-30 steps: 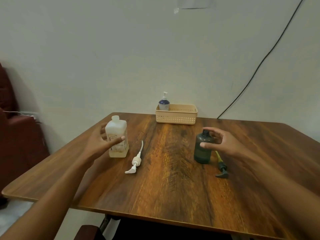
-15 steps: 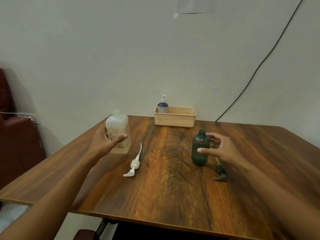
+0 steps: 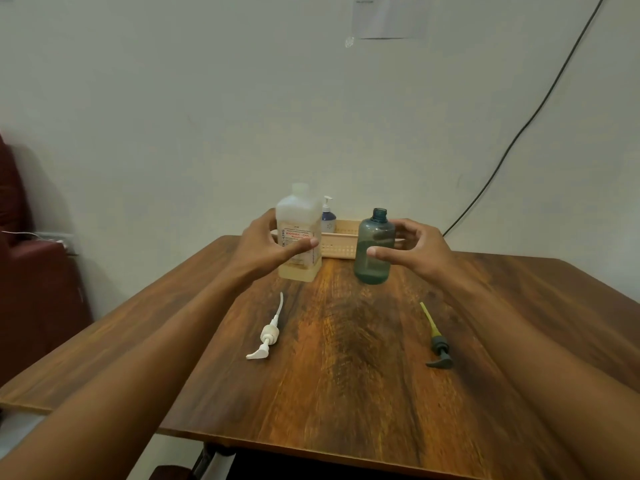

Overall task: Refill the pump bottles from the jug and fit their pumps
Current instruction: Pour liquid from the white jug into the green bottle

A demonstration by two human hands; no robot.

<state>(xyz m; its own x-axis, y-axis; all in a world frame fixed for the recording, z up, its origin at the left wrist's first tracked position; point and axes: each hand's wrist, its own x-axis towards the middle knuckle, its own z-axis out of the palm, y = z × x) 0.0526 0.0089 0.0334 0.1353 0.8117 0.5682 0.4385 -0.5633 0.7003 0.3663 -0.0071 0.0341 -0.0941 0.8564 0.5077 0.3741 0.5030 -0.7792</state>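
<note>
My left hand [image 3: 268, 249] grips a translucent white jug [image 3: 299, 223] with pale yellow liquid low inside, held upright above the table. My right hand [image 3: 414, 251] holds a dark green bottle [image 3: 374, 247] with an open neck, lifted off the table just right of the jug. On the wooden table [image 3: 346, 393] lie a white pump [image 3: 268, 336] at the left and a dark green pump [image 3: 437, 344] with a yellowish tube at the right.
A beige basket [image 3: 341, 237] stands at the table's far edge against the wall, with a blue pump bottle [image 3: 327, 218] in it. A dark red chair [image 3: 38, 282] is at the left. A black cable [image 3: 519, 133] runs down the wall at right.
Both hands have closed on their containers and lifted them off the table, bringing jug and green bottle closer together. The camera has tilted, so the pumps now appear nearer.
</note>
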